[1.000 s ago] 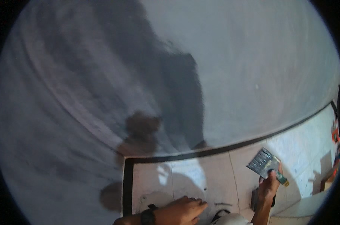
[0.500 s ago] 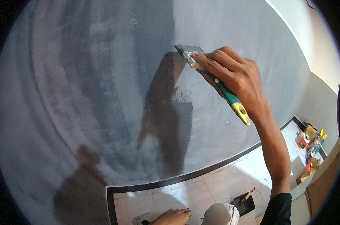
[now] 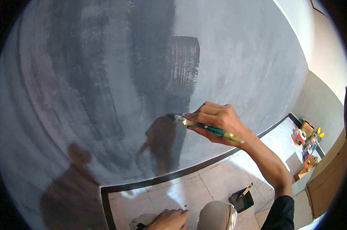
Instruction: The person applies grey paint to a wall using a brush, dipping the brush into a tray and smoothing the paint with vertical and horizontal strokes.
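My right hand (image 3: pixel 223 120) grips a wide paintbrush (image 3: pixel 213 130) with a green-and-yellow handle, its bristle end against the grey wall (image 3: pixel 242 69) at the edge of a darker paint area (image 3: pixel 120 73). A streaky dark stroke stands above the brush, and my arm's shadow falls on the paint. My left hand (image 3: pixel 169 218) is low at the bottom middle, fingers loosely bent and apart, with nothing visible in them. Beside it is my knee in light trousers (image 3: pixel 213 214). Right of the knee, a black paint tray (image 3: pixel 240 203) with a smaller brush (image 3: pixel 248 189) sits on the tiled floor.
Along the right corner, several cans, a white-and-orange pot (image 3: pixel 299 138) and cardboard boxes (image 3: pixel 307 126) stand on the floor. A brown panel (image 3: pixel 326 184) is at the right edge. A black skirting band (image 3: pixel 139 186) runs along the wall's foot, where the wall turns at the left.
My right hand rose with the brush to the wall, then moved downward along it. A new dark stroke shows above it. The view tilted between frames; my left hand stays low.
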{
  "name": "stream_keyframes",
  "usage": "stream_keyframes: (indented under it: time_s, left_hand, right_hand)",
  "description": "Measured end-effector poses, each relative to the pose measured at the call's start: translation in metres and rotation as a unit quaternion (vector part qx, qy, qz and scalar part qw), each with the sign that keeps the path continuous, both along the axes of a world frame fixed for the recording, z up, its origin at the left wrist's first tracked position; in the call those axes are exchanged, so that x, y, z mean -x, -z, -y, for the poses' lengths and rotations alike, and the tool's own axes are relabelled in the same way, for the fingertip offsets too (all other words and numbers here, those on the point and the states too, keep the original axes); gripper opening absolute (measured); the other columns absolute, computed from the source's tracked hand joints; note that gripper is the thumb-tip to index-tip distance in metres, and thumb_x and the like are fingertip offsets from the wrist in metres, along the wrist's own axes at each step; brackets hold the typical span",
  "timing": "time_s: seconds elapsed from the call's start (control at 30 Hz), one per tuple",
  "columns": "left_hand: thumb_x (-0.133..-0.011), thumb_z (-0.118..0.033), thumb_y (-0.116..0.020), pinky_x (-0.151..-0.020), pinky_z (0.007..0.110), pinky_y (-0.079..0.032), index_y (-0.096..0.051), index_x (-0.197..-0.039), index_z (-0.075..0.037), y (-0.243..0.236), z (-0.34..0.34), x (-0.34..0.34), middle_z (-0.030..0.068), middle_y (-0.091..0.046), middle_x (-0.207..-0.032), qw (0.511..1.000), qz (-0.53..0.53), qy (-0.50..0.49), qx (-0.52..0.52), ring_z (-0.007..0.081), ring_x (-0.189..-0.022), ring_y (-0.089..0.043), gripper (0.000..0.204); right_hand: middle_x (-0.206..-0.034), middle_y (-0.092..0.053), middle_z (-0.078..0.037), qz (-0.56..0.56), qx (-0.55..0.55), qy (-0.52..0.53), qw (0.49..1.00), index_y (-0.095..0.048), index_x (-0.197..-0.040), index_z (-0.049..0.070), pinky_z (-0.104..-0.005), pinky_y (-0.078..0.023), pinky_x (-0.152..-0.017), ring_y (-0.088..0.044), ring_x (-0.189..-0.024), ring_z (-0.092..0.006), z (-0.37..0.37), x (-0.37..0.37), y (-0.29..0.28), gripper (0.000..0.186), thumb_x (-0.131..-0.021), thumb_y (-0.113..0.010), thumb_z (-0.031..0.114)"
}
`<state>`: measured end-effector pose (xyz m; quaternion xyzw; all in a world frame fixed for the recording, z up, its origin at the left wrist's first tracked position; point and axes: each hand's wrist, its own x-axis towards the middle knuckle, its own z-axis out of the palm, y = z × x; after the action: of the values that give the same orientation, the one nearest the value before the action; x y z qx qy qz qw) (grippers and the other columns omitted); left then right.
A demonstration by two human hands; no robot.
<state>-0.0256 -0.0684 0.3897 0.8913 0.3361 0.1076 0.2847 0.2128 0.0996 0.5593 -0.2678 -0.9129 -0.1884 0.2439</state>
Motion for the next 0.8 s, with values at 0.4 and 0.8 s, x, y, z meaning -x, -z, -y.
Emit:
stream_keyframes:
  time_s: [0.4, 0.8]
  left_hand:
    - [-0.083, -0.019, -0.069, -0.087, 0.05, -0.053, -0.06, -0.112, 0.004, 0.0, -0.005, -0.017, 0.0275, -0.068, -0.103, 0.999, -0.017, 0.013, 0.049, 0.0446, -0.1, -0.066, 0.039]
    - [-0.081, -0.019, -0.065, -0.085, 0.052, -0.053, -0.06, -0.111, 0.005, 0.001, 0.006, -0.017, 0.0274, -0.067, -0.101, 1.0, 0.0, 0.005, -0.008, 0.0458, -0.098, -0.065, 0.038]
  right_hand:
    - [-0.11, -0.069, -0.014, -0.079, -0.39, -0.006, 0.918, -0.07, -0.123, 0.013, -0.0456, -0.054, -0.079, -0.067, -0.104, -0.0336, -0.034, -0.005, -0.176, 0.037, -0.086, -0.068, 0.012]
    - [-0.093, -0.067, -0.009, 0.06, 0.105, 0.005, 0.993, -0.074, -0.11, 0.013, -0.0414, -0.058, -0.069, -0.068, -0.092, -0.028, -0.014, -0.004, 0.023, 0.024, -0.088, -0.07, 0.021]
